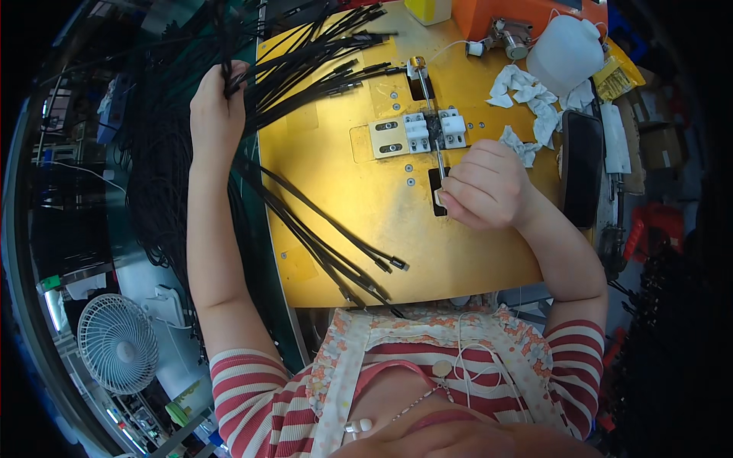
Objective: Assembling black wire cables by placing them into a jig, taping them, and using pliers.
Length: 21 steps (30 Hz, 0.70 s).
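My left hand (220, 114) is closed around several black cables (227, 53) at the far left edge of a yellow work plate (343, 183). Beside the middle of the plate, my right hand (489, 187) is curled into a fist over a dark slot. A thin metal rod (439, 153) runs to its fingertips, where a small pale piece shows; the fingers hide what they hold. The rod crosses a fixture of white blocks (417, 132) on a slotted metal base. Past the fixture, a brass-coloured metal end piece (417, 63) sits by another slot.
Black cables with plug ends (397, 263) lie across the plate's left side. Crumpled white tissues (534, 95), a white plastic bottle (566, 53) and a dark phone (581, 168) lie at right. An orange box (489, 19) stands behind. A white fan (118, 343) is lower left.
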Each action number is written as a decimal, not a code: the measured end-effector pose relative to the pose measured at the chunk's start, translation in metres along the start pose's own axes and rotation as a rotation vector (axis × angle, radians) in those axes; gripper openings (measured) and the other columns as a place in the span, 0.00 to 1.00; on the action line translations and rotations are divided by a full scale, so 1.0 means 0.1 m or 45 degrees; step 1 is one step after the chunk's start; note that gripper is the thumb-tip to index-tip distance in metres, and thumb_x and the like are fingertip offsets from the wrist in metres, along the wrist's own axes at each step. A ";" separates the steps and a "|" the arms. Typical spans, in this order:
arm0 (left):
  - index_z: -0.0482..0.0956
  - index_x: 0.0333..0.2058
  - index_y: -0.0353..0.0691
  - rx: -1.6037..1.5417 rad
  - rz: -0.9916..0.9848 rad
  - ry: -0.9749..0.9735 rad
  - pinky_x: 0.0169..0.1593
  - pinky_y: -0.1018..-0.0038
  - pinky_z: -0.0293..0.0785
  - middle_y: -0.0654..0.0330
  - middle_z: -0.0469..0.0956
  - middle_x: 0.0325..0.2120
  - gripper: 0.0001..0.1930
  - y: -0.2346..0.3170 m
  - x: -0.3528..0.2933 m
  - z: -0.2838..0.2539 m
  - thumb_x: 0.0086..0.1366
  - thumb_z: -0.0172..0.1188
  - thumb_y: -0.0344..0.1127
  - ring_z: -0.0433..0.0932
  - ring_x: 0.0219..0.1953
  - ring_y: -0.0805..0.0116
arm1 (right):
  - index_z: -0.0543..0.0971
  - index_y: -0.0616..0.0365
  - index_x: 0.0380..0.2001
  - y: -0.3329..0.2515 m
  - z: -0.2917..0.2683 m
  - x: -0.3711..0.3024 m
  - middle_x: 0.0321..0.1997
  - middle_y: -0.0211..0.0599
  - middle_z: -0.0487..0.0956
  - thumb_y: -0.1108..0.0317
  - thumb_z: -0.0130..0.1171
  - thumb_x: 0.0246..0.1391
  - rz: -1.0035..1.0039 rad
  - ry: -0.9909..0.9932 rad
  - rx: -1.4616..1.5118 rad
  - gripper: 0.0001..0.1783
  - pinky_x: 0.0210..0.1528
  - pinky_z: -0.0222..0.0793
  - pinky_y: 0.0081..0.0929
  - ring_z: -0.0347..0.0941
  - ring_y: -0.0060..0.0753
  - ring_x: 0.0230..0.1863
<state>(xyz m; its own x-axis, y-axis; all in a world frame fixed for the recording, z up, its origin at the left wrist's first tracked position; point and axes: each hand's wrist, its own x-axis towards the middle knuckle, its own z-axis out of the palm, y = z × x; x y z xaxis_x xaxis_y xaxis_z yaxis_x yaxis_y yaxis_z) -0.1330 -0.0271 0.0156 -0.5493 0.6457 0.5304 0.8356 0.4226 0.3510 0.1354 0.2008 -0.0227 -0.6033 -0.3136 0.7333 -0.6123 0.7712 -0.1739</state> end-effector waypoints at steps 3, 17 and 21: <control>0.76 0.40 0.39 0.017 0.250 0.090 0.34 0.69 0.74 0.55 0.77 0.30 0.15 0.45 -0.08 0.04 0.52 0.56 0.20 0.78 0.32 0.55 | 0.74 0.59 0.19 0.04 -0.01 -0.02 0.20 0.32 0.71 0.74 0.65 0.35 0.085 0.007 0.024 0.08 0.25 0.64 0.28 0.69 0.33 0.22; 0.77 0.43 0.36 -0.160 0.862 -0.292 0.23 0.79 0.67 0.65 0.70 0.24 0.18 0.95 -0.51 0.63 0.50 0.59 0.30 0.71 0.22 0.74 | 0.79 0.60 0.32 0.01 0.03 0.02 0.34 0.38 0.77 0.79 0.64 0.40 0.522 0.003 0.394 0.12 0.35 0.70 0.30 0.74 0.39 0.34; 0.78 0.41 0.36 -0.276 0.827 -0.180 0.21 0.80 0.66 0.66 0.69 0.21 0.17 1.02 -0.54 0.64 0.50 0.63 0.31 0.70 0.20 0.75 | 0.78 0.61 0.31 0.01 -0.01 0.02 0.32 0.38 0.78 0.80 0.64 0.41 0.597 -0.010 0.400 0.10 0.34 0.71 0.29 0.74 0.38 0.32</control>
<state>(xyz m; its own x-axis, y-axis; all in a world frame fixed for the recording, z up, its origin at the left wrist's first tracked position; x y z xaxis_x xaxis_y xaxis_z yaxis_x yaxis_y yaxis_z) -0.0179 0.0215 -0.0264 0.0795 0.8072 0.5848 0.9672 -0.2043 0.1506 0.1341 0.2012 -0.0207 -0.8504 0.0177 0.5258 -0.4001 0.6274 -0.6681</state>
